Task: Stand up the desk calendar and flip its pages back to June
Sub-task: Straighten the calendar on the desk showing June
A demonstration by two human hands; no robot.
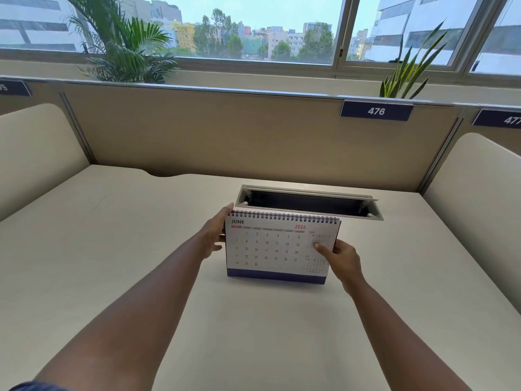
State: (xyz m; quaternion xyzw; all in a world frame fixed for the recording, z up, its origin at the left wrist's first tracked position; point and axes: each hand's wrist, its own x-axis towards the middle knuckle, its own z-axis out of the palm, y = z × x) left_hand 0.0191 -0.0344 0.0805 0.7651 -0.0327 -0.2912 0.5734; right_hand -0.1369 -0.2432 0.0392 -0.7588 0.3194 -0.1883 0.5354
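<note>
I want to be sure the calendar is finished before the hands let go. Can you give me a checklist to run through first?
1. Page showing: the desk calendar reads JUNE 2026 on its front page. Ok.
2. Standing: it is upright, with its blue base edge on the desk. Ok.
3. Stands unaided: the left hand holds its left edge and the right hand its right edge, thumb on the page, so it is supported. Cannot tell.
4. Rear support spread: hidden behind the pages. Cannot tell.
5. Room behind: the open cable tray lies just behind the spiral top; the gap is unclear. Cannot tell.
</note>
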